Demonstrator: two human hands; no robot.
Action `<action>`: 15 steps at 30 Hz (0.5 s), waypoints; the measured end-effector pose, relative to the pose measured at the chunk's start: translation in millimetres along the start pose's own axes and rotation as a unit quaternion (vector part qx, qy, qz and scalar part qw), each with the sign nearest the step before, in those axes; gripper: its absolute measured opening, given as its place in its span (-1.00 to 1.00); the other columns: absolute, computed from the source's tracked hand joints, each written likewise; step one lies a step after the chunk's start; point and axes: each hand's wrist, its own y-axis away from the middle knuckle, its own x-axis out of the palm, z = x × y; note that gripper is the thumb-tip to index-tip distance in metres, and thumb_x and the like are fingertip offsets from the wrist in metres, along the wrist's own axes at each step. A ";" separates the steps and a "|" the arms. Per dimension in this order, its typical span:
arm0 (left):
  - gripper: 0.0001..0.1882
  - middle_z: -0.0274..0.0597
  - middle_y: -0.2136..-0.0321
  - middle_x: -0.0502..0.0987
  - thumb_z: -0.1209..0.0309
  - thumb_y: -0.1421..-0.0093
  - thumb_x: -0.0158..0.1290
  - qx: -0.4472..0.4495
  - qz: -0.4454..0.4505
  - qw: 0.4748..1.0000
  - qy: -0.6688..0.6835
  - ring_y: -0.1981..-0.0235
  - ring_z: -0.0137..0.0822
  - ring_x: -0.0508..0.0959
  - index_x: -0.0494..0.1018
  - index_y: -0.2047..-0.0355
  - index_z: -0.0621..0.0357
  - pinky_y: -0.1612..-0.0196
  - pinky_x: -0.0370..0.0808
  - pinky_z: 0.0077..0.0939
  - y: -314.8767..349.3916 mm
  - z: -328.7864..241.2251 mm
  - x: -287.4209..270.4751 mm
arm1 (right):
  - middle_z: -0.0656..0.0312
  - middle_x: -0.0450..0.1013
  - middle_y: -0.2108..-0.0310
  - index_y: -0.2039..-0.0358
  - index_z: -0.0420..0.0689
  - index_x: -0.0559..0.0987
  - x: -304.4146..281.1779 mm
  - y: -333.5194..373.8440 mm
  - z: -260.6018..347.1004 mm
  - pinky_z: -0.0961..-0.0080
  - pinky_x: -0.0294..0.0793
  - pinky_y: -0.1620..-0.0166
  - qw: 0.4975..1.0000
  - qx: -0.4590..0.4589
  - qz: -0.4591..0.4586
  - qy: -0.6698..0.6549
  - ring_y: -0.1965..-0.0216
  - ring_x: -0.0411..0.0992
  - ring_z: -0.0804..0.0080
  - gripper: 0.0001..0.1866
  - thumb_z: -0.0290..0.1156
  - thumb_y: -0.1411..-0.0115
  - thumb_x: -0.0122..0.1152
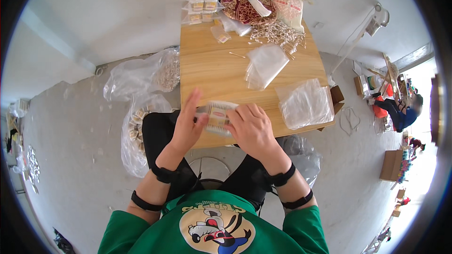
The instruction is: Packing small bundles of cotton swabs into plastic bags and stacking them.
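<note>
A clear packet of cotton swabs (217,115) with a yellow and white label is at the near edge of the wooden table. My right hand (254,127) grips its right end, with the fingers curled over it. At the packet's left end, my left hand (186,123) has its fingers stretched up and its thumb apart, close to the wrapper. Whether that thumb touches the packet I cannot tell. Farther off on the table, loose cotton swabs (278,34) lie heaped beside a stack of clear plastic bags (266,66).
More clear bags (306,104) lie at the table's right edge. Stacked swab packets (205,0), a patterned red cloth (240,2) and a cream cloth bag (288,7) stand at the far end. Left of the table, plastic sacks (136,82) sit on the floor. A person (407,113) sits far right.
</note>
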 end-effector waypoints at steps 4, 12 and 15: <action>-0.60 0.00 -0.09 0.29 0.34 -0.32 -0.05 -0.148 -0.091 0.966 0.194 -0.08 -0.18 0.39 0.28 -0.11 0.25 -0.10 0.33 -0.46 25.0 38.0 16.8 | 0.19 0.40 0.37 0.41 -0.14 0.44 22.8 -11.5 -28.5 0.26 0.43 0.25 0.998 -0.024 0.015 0.059 0.27 0.41 0.18 -0.81 -0.37 0.02 0.21; -0.52 -0.23 0.10 0.43 0.08 -0.37 -0.21 -0.245 -0.004 0.965 0.098 0.09 -0.37 0.48 0.29 -0.07 0.23 0.12 0.41 -0.49 45.5 89.5 27.2 | -0.07 0.48 0.35 0.38 -0.21 0.43 45.4 -14.3 -171.9 0.09 0.37 0.25 0.946 0.309 -0.052 -0.084 0.26 0.43 -0.11 -0.77 -0.28 -0.27 -0.02; -0.48 -0.11 0.12 0.42 0.07 -0.38 -0.24 -0.242 -0.012 0.961 0.134 0.08 -0.30 0.44 0.23 -0.12 0.26 -0.02 0.33 -0.48 37.8 111.0 50.7 | -0.12 0.47 0.39 0.38 -0.23 0.44 86.4 11.5 -187.2 0.11 0.37 0.25 0.922 0.361 -0.042 -0.135 0.26 0.42 -0.16 -0.74 -0.27 -0.27 -0.01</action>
